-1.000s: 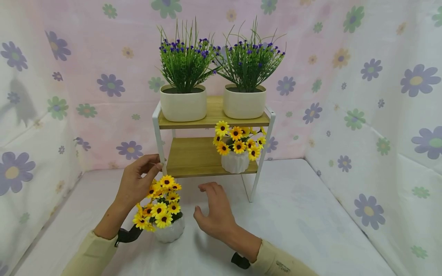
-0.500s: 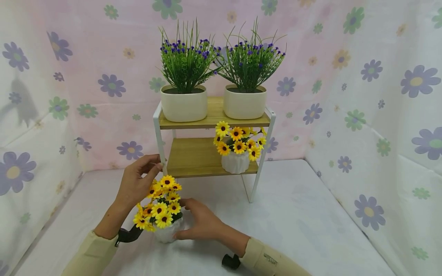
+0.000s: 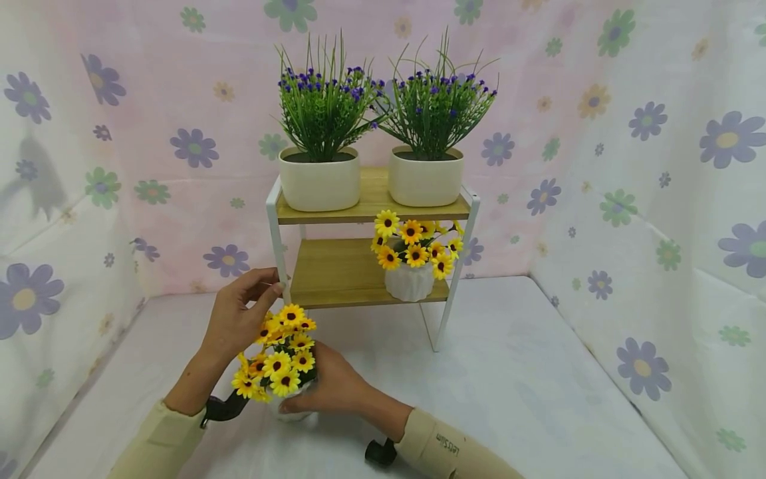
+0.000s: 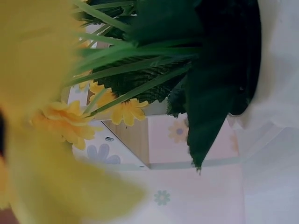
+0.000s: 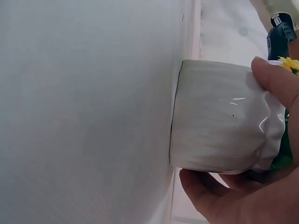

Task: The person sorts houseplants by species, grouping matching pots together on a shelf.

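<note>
My left hand (image 3: pixel 235 320) pinches the white left post of a two-tier plant stand (image 3: pixel 335 269) between thumb and fingers. In front of the stand, a potted yellow daisy plant (image 3: pixel 278 364) is on the white tabletop. My right hand (image 3: pixel 335 384) grips its glossy white pot (image 5: pixel 219 116) from the right, thumb on the near side and fingers on the far side. The pot's base appears to touch the table in the right wrist view. Leaves (image 4: pixel 215 74) and blurred yellow petals fill much of the left wrist view, where the left hand is barely visible.
A similar potted yellow daisy plant (image 3: pixel 409 283) stands at the right of the lower shelf. Two cream pots (image 3: pixel 319 183) with purple-flowered grass stand on the top shelf. Flower-printed cloth (image 3: pixel 149 226) hangs behind and on both sides.
My right hand has moved left and down from beside the stand to the front daisy pot and taken hold of it. The left hand has stayed on the post.
</note>
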The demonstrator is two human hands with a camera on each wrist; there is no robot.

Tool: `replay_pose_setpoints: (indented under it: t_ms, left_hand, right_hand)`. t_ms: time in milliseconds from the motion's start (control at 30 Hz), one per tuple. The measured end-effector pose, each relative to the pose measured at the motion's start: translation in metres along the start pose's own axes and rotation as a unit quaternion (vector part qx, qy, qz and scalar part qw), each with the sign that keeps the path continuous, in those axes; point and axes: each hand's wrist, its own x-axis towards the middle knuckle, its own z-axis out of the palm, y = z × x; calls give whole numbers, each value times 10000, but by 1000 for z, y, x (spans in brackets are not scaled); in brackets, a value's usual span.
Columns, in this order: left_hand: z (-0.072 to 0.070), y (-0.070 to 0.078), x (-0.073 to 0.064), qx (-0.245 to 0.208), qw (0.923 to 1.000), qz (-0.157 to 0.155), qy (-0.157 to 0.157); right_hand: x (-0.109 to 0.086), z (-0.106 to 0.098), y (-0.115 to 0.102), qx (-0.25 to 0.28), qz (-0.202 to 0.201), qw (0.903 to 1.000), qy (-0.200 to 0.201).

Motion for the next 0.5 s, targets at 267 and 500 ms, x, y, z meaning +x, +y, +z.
replay_pose_setpoints:
  t_ms: [267,500]
  left_hand:
    - [0,-1,0,31,10000,13,-8]
    - [-1,0,0,-71,9999,-73,-43]
  right_hand:
    - [-2,-1,-1,-84,55,9999,79]
    - [-7,-12,-4,119,236,9996,-81]
